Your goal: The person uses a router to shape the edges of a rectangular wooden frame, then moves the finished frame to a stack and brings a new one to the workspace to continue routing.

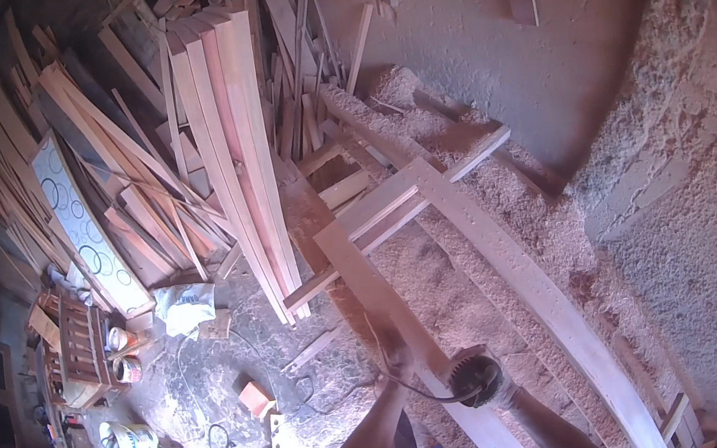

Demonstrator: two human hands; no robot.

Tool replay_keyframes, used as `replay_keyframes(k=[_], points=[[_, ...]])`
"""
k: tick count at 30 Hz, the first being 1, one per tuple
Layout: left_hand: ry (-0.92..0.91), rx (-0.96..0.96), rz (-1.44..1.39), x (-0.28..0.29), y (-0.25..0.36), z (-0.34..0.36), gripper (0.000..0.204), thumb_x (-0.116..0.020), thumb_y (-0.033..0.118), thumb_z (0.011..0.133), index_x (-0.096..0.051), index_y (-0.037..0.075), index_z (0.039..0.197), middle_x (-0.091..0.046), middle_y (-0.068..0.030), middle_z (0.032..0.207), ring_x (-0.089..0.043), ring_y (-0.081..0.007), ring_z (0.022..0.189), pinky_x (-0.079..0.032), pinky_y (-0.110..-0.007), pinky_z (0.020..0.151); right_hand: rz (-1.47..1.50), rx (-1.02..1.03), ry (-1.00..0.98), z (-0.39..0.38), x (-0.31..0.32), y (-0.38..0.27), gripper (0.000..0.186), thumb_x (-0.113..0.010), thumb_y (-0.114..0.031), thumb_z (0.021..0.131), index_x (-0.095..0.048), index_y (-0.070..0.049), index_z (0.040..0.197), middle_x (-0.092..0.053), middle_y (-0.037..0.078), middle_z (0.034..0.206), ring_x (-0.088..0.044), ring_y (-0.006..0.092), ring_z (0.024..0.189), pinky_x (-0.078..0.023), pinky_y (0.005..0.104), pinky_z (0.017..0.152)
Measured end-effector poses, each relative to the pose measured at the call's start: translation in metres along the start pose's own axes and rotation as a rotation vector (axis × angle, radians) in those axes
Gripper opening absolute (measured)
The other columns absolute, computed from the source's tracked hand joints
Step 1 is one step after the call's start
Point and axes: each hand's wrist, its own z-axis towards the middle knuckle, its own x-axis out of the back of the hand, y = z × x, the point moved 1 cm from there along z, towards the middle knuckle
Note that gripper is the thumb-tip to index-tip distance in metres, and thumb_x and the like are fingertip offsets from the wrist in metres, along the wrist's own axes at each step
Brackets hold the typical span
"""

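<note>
A pale wooden frame (536, 280) lies in front of me, with two long rails joined by a short crosspiece (381, 204) at the far end. My right hand (500, 392) is closed on a dark, round corded power tool (475, 378), which sits on the left rail (374, 282). The tool's vented top faces up, and its underside is hidden. A dark cord curves from it toward my left hand (395, 356). That hand is at the left rail's outer edge, just left of the tool; its fingers are dim and blurred.
A narrow batten (308, 290) passes crosswise under the frame. Long planks (230, 150) lean at the far left before stacked offcuts. Wood shavings (708, 300) cover the right side. Cables (220, 443), a white bucket (128, 442) and a slatted wooden piece (83, 347) are at the left.
</note>
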Motion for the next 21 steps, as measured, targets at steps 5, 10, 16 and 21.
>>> replay_keyframes(k=[5, 10, 16, 21], points=[[0.004, 0.102, -0.078, -0.028, -0.040, -0.009, 0.073, -0.075, 0.019, 0.090, -0.041, 0.004, 0.153, -0.042, -0.0242, 0.153, -0.051, -0.0366, 0.136, -0.047, -0.049, 0.104, 0.325, -0.247, 0.090, 0.010, 0.012, 0.054, 0.077, -0.100, -0.031, 0.054, -0.063, -0.013, 0.119, -0.066, 0.009, 0.118, -0.064, 0.0286, 0.110, -0.050, 0.0412, 0.098], [0.025, 0.154, -0.091, -0.031, -0.061, -0.021, 0.070, -0.073, 0.019, 0.092, -0.042, 0.004, 0.153, -0.045, -0.0230, 0.150, -0.053, -0.0345, 0.133, -0.049, -0.047, 0.102, 0.393, -0.310, 0.129, 0.032, -0.011, 0.025, 0.025, -0.073, -0.036, 0.086, -0.063, -0.022, 0.104, -0.062, 0.000, 0.112, -0.060, 0.0203, 0.113, -0.050, 0.0411, 0.101], [0.033, 0.153, -0.113, -0.039, -0.065, -0.009, 0.067, -0.070, 0.019, 0.094, -0.042, 0.004, 0.153, -0.049, -0.0215, 0.146, -0.055, -0.0321, 0.130, -0.050, -0.044, 0.100, 0.437, -0.324, 0.175, 0.059, -0.021, -0.003, 0.013, -0.060, -0.036, 0.102, -0.061, -0.024, 0.096, -0.058, -0.005, 0.101, -0.056, 0.0141, 0.109, -0.044, 0.0365, 0.107], [0.035, 0.139, -0.144, -0.049, -0.064, 0.005, 0.064, -0.068, 0.019, 0.096, -0.042, 0.004, 0.153, -0.052, -0.0203, 0.142, -0.057, -0.0301, 0.126, -0.051, -0.042, 0.098, 0.555, -0.114, 0.226, 0.078, -0.015, 0.021, 0.040, -0.081, -0.022, 0.077, -0.061, -0.017, 0.112, -0.063, 0.004, 0.112, -0.060, 0.0228, 0.108, -0.048, 0.0385, 0.101]])
